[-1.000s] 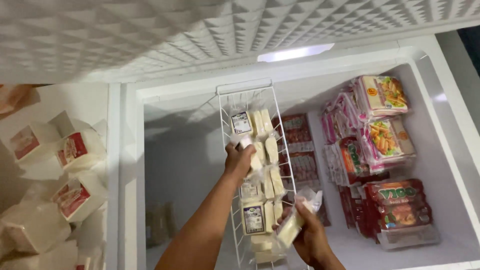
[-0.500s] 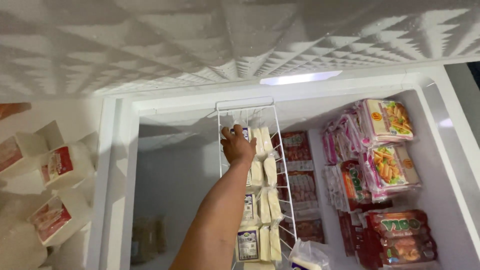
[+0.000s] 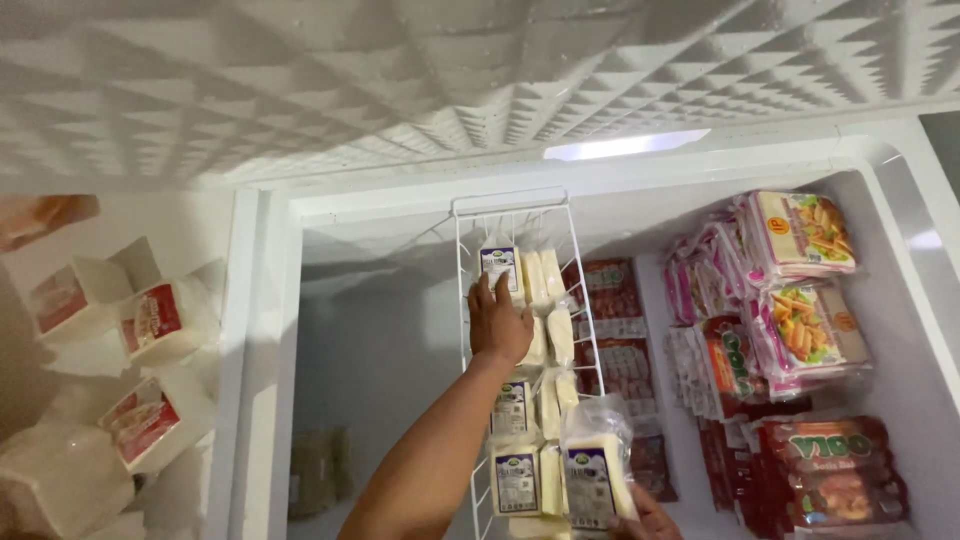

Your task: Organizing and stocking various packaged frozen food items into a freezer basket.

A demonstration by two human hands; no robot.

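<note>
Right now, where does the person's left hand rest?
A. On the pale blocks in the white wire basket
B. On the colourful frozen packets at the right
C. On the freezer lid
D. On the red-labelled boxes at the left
A: the left hand lies flat on the pale blocks stacked in the white wire basket, apart from everything else.

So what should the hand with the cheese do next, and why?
Probably lower the wrapped cheese block into the white wire basket. The right hand holds it just above the basket's near end, where like blocks already lie in rows, while the left hand rests on the blocks farther back.
</note>
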